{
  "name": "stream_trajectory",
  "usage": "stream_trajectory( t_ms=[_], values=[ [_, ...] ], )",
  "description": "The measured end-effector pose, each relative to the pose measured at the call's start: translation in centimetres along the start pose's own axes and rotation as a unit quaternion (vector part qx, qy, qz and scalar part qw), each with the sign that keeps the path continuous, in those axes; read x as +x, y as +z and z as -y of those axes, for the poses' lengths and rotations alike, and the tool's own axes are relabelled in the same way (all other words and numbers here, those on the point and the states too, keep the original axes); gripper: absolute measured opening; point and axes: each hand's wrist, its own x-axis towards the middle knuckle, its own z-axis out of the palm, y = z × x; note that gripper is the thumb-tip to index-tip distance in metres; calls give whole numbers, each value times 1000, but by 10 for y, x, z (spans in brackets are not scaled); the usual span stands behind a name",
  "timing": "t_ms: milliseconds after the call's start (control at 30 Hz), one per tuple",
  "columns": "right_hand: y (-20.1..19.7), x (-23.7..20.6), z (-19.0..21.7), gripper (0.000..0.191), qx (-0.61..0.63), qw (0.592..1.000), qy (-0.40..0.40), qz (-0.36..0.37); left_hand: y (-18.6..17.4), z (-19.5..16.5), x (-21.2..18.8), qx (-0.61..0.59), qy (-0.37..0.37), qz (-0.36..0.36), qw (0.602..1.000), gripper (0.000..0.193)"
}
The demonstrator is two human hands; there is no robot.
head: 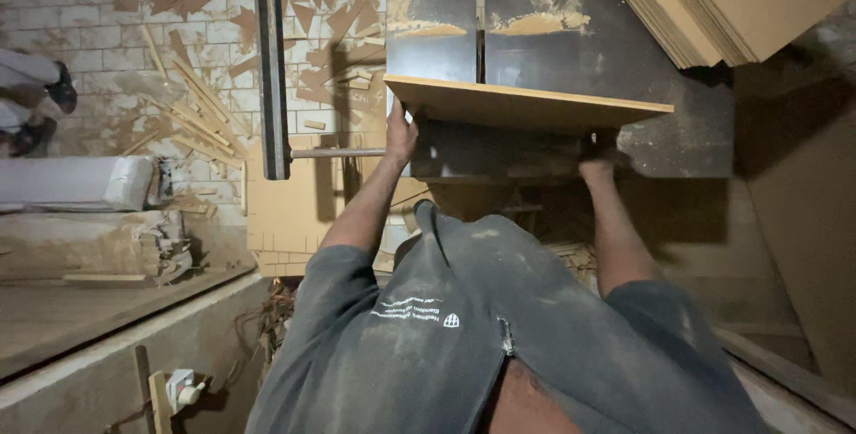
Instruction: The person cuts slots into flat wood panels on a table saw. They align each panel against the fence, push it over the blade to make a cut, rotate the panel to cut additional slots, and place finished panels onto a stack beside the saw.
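Centre frame: my left hand (400, 133) and right hand (596, 163) each grip the wooden board (522, 104) on the saw table (571, 51).

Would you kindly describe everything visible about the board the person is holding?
The board is a flat, light tan panel, apparently fibreboard, with a pale thin edge facing the camera. It lies roughly level over the dark saw table, just before the blade slot. The left hand grips its near-left corner; the right hand sits under its near edge.
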Motion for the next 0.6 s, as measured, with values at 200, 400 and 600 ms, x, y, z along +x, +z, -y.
stream_trajectory(
  t_ms=[200, 400, 600],
  values=[
    [9, -4, -3, 44, 161, 978, 128, -23, -2, 7, 0, 18, -15, 11, 1000, 58],
    [3, -29, -10, 60, 428, 871, 233, -62, 3, 21, -27, -73, -53, 42, 995, 64],
    [24, -83, -46, 53, 356, 901, 246, -19, 32, 46, -86, -136, -95, 68, 984, 62]
  ],
)
